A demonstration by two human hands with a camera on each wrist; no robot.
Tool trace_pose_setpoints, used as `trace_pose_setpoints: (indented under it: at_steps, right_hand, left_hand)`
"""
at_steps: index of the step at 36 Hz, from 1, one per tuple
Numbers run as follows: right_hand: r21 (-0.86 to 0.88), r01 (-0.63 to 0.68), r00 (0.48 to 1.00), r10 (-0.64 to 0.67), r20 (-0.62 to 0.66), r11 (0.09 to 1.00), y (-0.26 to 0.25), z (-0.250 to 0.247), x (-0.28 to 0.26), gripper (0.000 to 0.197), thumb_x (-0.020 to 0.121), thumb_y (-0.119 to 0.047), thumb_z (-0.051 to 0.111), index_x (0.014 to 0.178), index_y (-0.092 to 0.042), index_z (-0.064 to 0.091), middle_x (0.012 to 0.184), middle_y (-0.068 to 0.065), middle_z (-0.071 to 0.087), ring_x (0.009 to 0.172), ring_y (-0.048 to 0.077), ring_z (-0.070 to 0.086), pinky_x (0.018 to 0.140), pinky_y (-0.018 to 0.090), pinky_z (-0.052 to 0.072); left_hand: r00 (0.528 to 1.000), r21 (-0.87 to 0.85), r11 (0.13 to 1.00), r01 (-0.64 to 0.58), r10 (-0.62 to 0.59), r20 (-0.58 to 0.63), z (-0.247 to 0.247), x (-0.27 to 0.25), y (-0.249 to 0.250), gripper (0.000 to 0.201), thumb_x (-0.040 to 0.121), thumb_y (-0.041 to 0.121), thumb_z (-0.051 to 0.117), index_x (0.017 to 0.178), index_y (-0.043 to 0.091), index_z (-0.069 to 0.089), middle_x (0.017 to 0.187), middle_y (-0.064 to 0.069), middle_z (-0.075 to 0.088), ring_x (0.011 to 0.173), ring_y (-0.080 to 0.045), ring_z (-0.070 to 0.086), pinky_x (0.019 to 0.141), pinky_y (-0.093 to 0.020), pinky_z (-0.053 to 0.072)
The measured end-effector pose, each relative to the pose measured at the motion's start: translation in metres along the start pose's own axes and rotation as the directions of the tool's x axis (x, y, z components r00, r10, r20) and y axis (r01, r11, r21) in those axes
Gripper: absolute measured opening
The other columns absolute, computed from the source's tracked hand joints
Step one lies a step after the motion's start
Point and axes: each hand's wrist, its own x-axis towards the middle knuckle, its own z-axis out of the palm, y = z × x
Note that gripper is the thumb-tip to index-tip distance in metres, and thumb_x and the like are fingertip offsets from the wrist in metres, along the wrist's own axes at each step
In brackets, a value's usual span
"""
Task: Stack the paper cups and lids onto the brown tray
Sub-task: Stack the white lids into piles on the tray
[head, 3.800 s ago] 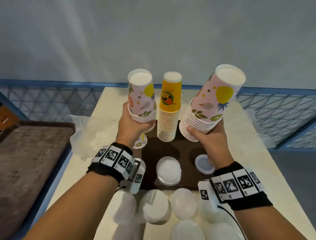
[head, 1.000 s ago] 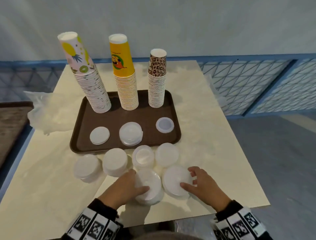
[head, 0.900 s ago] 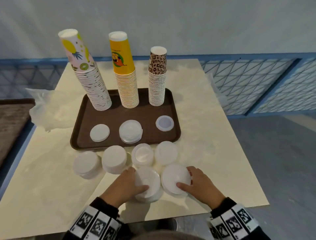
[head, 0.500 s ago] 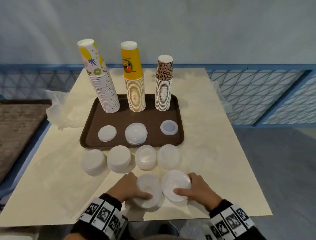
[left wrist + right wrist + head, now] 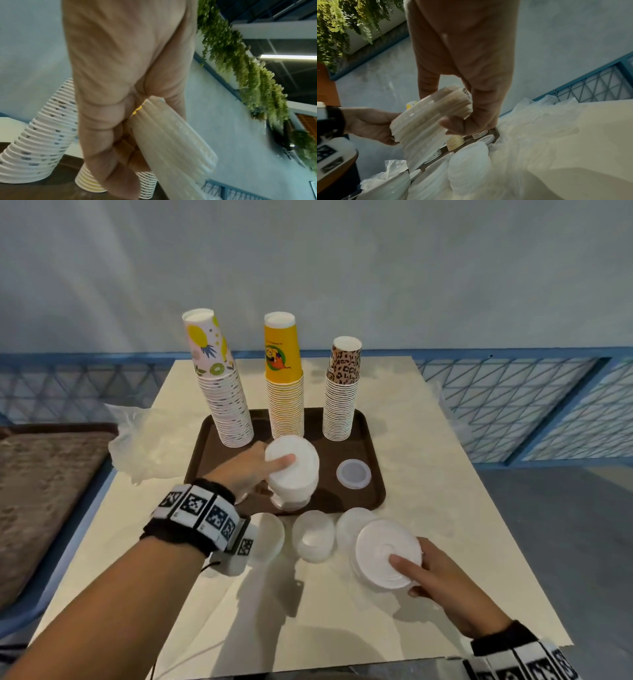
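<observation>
Lids (image 5: 292,470) in both hands (image 5: 246,470)

Three cup stacks (image 5: 284,378) stand in a row along the far side of the tray (image 5: 375,470). A single lid (image 5: 353,474) lies on the tray's right side, nearer than the stacks. More lid piles (image 5: 313,535) sit on the table (image 5: 445,474) just before the tray.
</observation>
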Motion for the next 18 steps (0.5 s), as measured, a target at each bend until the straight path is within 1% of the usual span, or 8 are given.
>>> trace_pose_setpoints:
  at_steps: [3,6,8,11,13,15,16,18]
  right_hand:
    - [-0.004,-0.014,1.0,0.014,-0.021,1.0,0.0,0.006,-0.007,0.042,0.083,-0.04,0.066,0.12,-0.027,0.051,0.116,-0.005,0.062,0.104,0.014,0.059,0.07,0.024,0.05]
    - [-0.032,-0.013,0.999,0.011,-0.042,0.999,-0.001,0.012,-0.013,0.054,0.071,-0.052,0.064,0.119,-0.03,0.051,0.114,-0.008,0.062,0.103,0.012,0.06,0.069,0.023,0.051]
    - [-0.043,-0.013,0.998,0.01,-0.068,0.999,-0.001,0.015,-0.015,0.052,0.071,-0.053,0.064,0.117,-0.031,0.052,0.113,-0.009,0.062,0.101,0.012,0.06,0.069,0.023,0.051]
    - [-0.027,-0.037,0.994,0.034,-0.107,0.999,-0.003,0.017,-0.017,0.037,0.083,-0.042,0.064,0.116,-0.03,0.052,0.112,-0.008,0.062,0.101,0.012,0.06,0.067,0.022,0.051]
    - [-0.007,-0.053,0.991,0.052,-0.127,0.999,-0.004,0.018,-0.018,0.035,0.084,-0.038,0.063,0.116,-0.029,0.053,0.112,-0.006,0.062,0.101,0.012,0.061,0.066,0.022,0.051]
    - [0.007,-0.062,0.987,0.062,-0.146,0.998,-0.005,0.02,-0.019,0.034,0.083,-0.037,0.063,0.115,-0.029,0.054,0.112,-0.005,0.063,0.1,0.013,0.061,0.066,0.022,0.052]
    - [0.012,-0.066,0.985,0.067,-0.156,0.998,-0.005,0.02,-0.019,0.034,0.084,-0.036,0.064,0.115,-0.029,0.054,0.112,-0.005,0.063,0.101,0.014,0.061,0.067,0.023,0.052]
    - [0.015,-0.07,0.982,0.071,-0.175,0.997,-0.006,0.022,-0.017,0.034,0.083,-0.035,0.064,0.115,-0.028,0.054,0.111,-0.004,0.063,0.1,0.015,0.062,0.068,0.024,0.053]
  left_hand:
    - [0.996,-0.02,0.996,0.086,-0.086,-0.009,-0.001,0.025,0.004,0.062,0.09,0.041,0.055,0.139,0.013,0.032,0.137,-0.008,0.045,0.112,-0.027,0.049,0.065,-0.034,0.052]
    - [0.986,0.0,0.986,0.167,-0.167,0.005,0.002,0.041,0.002,0.067,0.09,0.041,0.054,0.144,0.013,0.026,0.143,-0.011,0.04,0.125,-0.034,0.044,0.088,-0.045,0.051]
    - [0.979,0.048,0.978,0.205,-0.205,0.004,0.005,0.049,-0.002,0.071,0.09,0.043,0.054,0.147,0.013,0.022,0.143,-0.012,0.039,0.125,-0.034,0.045,0.088,-0.044,0.05]
    - [0.976,0.132,0.967,0.217,-0.218,-0.005,0.007,0.059,-0.009,0.072,0.091,0.045,0.052,0.146,0.011,0.02,0.142,-0.016,0.038,0.12,-0.034,0.048,0.078,-0.039,0.051]
    - [0.977,0.211,0.954,0.211,-0.213,-0.012,0.008,0.063,-0.012,0.069,0.092,0.046,0.05,0.145,0.01,0.024,0.14,-0.017,0.041,0.114,-0.032,0.05,0.081,-0.037,0.048]
    - [0.98,0.318,0.929,0.19,-0.198,-0.006,0.006,0.067,-0.014,0.066,0.093,0.046,0.047,0.142,0.006,0.029,0.136,-0.018,0.046,0.114,-0.032,0.054,0.077,-0.035,0.048]
    - [0.982,0.363,0.915,0.175,-0.187,-0.001,0.006,0.07,-0.015,0.066,0.093,0.046,0.047,0.141,0.004,0.03,0.136,-0.018,0.047,0.117,-0.034,0.054,0.079,-0.037,0.049]
    - [0.985,0.442,0.884,0.151,-0.173,0.011,0.004,0.074,-0.017,0.066,0.094,0.044,0.046,0.141,0.001,0.03,0.139,-0.019,0.045,0.123,-0.035,0.05,0.095,-0.041,0.047]
